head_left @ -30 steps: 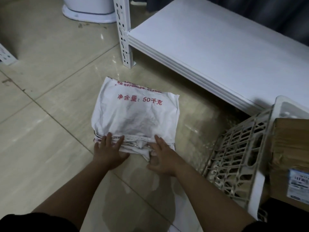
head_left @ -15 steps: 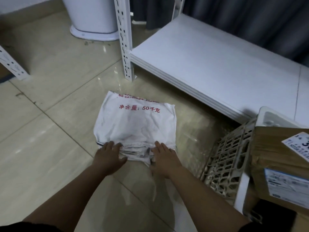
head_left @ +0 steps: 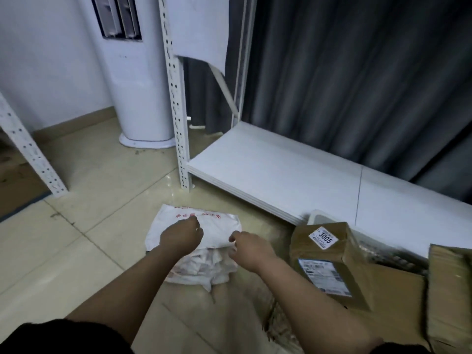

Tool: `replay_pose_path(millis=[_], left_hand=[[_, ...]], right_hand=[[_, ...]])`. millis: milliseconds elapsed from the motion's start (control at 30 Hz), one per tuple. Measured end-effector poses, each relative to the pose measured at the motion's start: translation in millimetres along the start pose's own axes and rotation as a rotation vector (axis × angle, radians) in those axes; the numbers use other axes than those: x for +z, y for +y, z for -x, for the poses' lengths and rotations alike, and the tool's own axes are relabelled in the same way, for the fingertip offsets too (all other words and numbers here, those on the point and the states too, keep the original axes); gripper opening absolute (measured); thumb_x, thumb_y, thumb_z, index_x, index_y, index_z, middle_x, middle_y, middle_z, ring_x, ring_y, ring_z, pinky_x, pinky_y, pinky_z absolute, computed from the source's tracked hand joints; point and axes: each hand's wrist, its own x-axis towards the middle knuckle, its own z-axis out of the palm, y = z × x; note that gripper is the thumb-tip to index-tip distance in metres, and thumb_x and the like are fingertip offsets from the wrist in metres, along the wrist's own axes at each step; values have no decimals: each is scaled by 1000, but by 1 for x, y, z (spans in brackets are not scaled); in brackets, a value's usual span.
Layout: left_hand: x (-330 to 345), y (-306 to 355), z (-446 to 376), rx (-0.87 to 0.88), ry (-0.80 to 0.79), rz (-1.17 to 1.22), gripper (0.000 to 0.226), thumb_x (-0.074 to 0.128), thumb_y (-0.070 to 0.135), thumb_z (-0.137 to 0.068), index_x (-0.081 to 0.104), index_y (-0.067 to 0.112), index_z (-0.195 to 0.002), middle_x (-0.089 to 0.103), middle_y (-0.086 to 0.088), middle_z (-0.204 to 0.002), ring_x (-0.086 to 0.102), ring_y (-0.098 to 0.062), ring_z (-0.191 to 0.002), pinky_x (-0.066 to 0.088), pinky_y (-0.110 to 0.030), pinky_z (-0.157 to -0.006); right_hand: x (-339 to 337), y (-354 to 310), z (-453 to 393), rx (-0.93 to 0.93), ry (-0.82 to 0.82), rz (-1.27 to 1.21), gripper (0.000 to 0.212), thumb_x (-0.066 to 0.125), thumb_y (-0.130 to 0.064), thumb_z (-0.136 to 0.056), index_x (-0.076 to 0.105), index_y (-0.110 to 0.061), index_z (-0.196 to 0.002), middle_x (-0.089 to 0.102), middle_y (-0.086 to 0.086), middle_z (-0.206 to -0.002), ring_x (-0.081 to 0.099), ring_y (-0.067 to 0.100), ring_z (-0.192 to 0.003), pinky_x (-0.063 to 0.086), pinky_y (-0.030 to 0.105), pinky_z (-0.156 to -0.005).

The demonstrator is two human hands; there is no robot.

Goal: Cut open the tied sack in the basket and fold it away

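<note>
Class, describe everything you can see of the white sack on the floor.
The white sack lies folded flat on the glossy tiled floor, in front of the white shelf. It looks like woven plastic, with red printed characters along its far edge and crumpled layers bunched at the near edge. The left hand and right hand are at its top fold, fingers curled.

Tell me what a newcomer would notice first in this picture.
The folded white sack with red print lies on the tiled floor at centre, with the left hand and right hand over it. To the right stands a brown cardboard box labelled 3005, before a low white shelf.
</note>
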Motion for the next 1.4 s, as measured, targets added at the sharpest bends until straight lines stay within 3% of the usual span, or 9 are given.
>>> replay_pose_path(millis=[133, 300, 567, 733, 1067, 1200, 1333, 1400], left_hand=[[-68, 61, 37, 71, 42, -34, 30, 38, 28, -96, 59, 11, -109, 63, -11, -118, 59, -30, -107, 41, -29, -78], [-123, 149, 96, 192, 136, -88, 31, 38, 26, -94, 60, 13, -112, 62, -12, -122, 57, -32, -112, 44, -32, -84], [-111, 285, 215, 458, 183, -58, 28, 38, 25, -93, 63, 14, -99, 67, -6, -105, 59, -29, -94, 40, -28, -68], [-73, 353, 286, 629, 124, -14, 29, 39, 29, -95, 64, 14, -100, 67, -8, -106, 61, -31, -97, 47, -31, -74], [6, 457, 378, 878, -83, -45, 29, 39, 27, -96, 62, 12, -104, 65, -13, -113, 60, -34, -103, 42, -31, -73], [69, 495, 395, 889, -283, -23, 28, 41, 26, -94, 63, 10, -103, 68, -13, -109, 62, -33, -102, 47, -34, -82], [142, 516, 402, 854, -494, -9, 28, 43, 27, -93, 63, 10, -101, 71, -13, -104, 65, -32, -99, 51, -35, -84], [176, 520, 401, 843, -586, -25, 28, 44, 29, -93, 61, 12, -109, 69, -14, -109, 62, -32, -105, 49, -34, -89]], right_hand=[[-67, 6, 57, 70, 167, 24, 31, 44, -30, -91, 60, -18, -116, 62, 11, -123, 58, 32, -112, 46, 34, -85], [-142, 26, 144, 160, 319, 56, 31, 43, -26, -92, 60, -15, -115, 61, 12, -123, 58, 33, -110, 44, 34, -82], [-174, 106, 302, 368, 472, 106, 29, 42, -23, -91, 61, -13, -110, 65, 10, -113, 60, 32, -99, 42, 32, -73], [-159, 168, 402, 557, 500, 75, 30, 42, -24, -90, 61, -12, -110, 65, 10, -112, 60, 33, -101, 40, 32, -73], [-83, 267, 529, 922, 471, -96, 30, 46, -29, -89, 62, -13, -110, 63, 12, -117, 61, 33, -105, 43, 33, -76], [-29, 314, 542, 1010, 377, -192, 30, 47, -28, -89, 63, -13, -110, 65, 11, -116, 62, 31, -106, 46, 33, -80], [31, 365, 537, 1075, 236, -268, 29, 46, -21, -88, 62, -11, -110, 65, 12, -116, 59, 30, -109, 40, 29, -74], [60, 385, 528, 1074, 148, -299, 31, 46, -23, -90, 58, -12, -116, 61, 10, -121, 58, 29, -112, 39, 28, -75]])
